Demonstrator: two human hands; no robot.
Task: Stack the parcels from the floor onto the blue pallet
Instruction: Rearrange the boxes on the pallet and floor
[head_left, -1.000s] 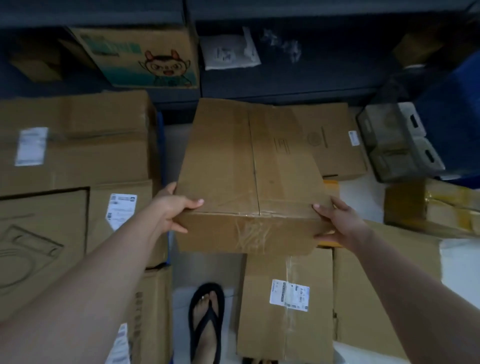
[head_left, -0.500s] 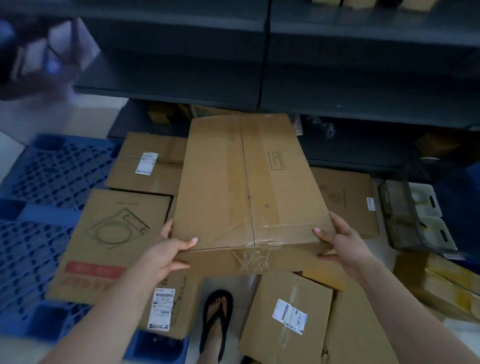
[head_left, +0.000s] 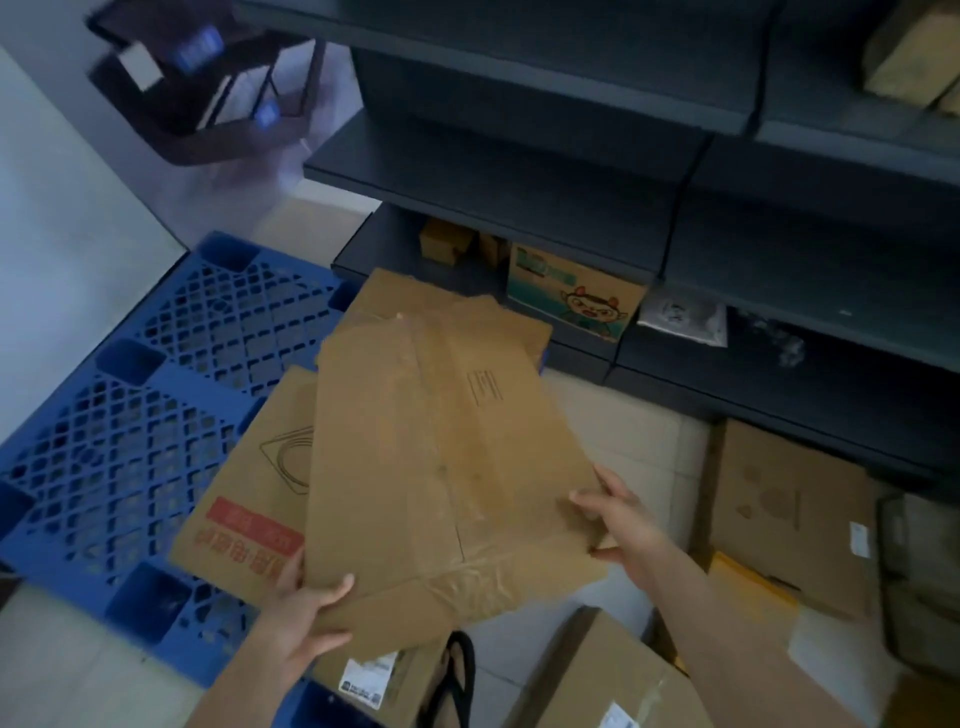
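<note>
A long brown cardboard parcel (head_left: 441, 467) is held in the air in front of me, its far end tilted to the left. My left hand (head_left: 306, 618) grips its near left corner and my right hand (head_left: 618, 519) grips its near right side. The blue lattice pallet (head_left: 130, 415) lies on the floor at left. Flat cardboard boxes lie on the pallet's right part: one with a red band (head_left: 249, 499), one behind the held parcel (head_left: 395, 296), and a smaller labelled one (head_left: 374, 680) below it.
Dark metal shelving (head_left: 571, 171) runs across the back, with a printed cartoon box (head_left: 571, 296) on its lowest shelf. More parcels lie on the tiled floor at right (head_left: 795, 519) and near right (head_left: 597, 680). My sandalled foot (head_left: 452, 686) stands between them. A dark stool (head_left: 208, 88) stands at the far left.
The view has swung left and the pallet is now more fully in sight. The held parcel has moved left over the pallet's boxes and turned, still in both hands.
</note>
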